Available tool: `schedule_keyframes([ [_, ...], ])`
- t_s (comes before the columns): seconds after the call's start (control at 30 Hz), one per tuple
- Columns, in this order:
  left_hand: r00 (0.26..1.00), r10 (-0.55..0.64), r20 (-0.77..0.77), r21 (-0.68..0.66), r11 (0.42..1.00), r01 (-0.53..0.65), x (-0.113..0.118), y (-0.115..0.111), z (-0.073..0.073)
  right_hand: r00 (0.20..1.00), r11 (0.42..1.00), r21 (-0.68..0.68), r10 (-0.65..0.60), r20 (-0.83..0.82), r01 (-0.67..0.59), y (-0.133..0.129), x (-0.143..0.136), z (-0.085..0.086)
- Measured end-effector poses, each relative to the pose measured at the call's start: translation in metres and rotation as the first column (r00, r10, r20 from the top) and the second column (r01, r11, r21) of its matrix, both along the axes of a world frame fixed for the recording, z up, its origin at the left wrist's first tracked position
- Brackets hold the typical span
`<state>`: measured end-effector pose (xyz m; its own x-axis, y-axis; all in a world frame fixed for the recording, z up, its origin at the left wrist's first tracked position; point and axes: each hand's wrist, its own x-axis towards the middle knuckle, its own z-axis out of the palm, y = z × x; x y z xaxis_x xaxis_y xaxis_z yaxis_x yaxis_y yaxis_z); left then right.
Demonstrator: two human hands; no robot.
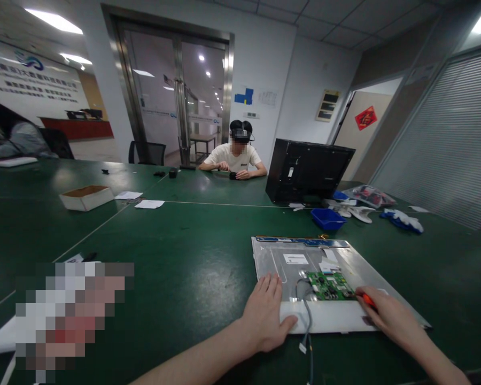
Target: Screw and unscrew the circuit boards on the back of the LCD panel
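Note:
A silver display panel lies back side up on the table in front of me. My left hand rests flat on its left edge, fingers stretched out and thumb on the white strip along the near side. A green circuit board sits on the panel between my hands. Grey cables run from beside the board over the near edge, ending in a white plug. At the board's right end, my right hand is closed around an orange-handled tool; its tip is hidden.
Beyond the panel stand a blue tray and a black monitor. Gloves and a plastic bag lie at right. A white box and papers are at left. Across the table sits another person.

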<state>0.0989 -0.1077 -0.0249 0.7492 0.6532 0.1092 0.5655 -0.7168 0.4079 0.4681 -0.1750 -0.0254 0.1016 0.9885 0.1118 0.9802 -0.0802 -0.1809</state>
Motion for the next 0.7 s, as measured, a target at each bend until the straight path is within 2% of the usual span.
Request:
schedule_keyframes([
  [0.07,1.0,0.01,-0.004,0.005,1.0,-0.01,0.0,0.0,-0.001,1.0,0.999,0.03,0.016,0.012,-0.016,0.004,0.007,-0.002],
  [0.33,0.999,-0.017,0.045,-0.008,1.0,0.018,0.018,-0.001,0.003,0.991,0.99,0.12,-0.089,0.098,0.077,0.038,0.028,-0.006],
  [0.5,0.984,-0.152,0.095,-0.02,0.988,0.155,0.031,0.01,0.007,0.987,0.984,0.138,-0.128,0.097,0.114,0.057,0.032,0.009],
  [0.57,0.963,-0.243,0.114,-0.014,0.969,0.246,0.033,0.017,0.008,0.992,0.989,0.131,-0.087,0.094,0.074,0.067,0.023,0.013],
  [0.7,0.916,-0.378,0.135,0.043,0.926,0.376,0.039,0.029,0.005,0.995,0.994,0.072,0.077,0.056,-0.081,0.085,-0.004,0.015],
])
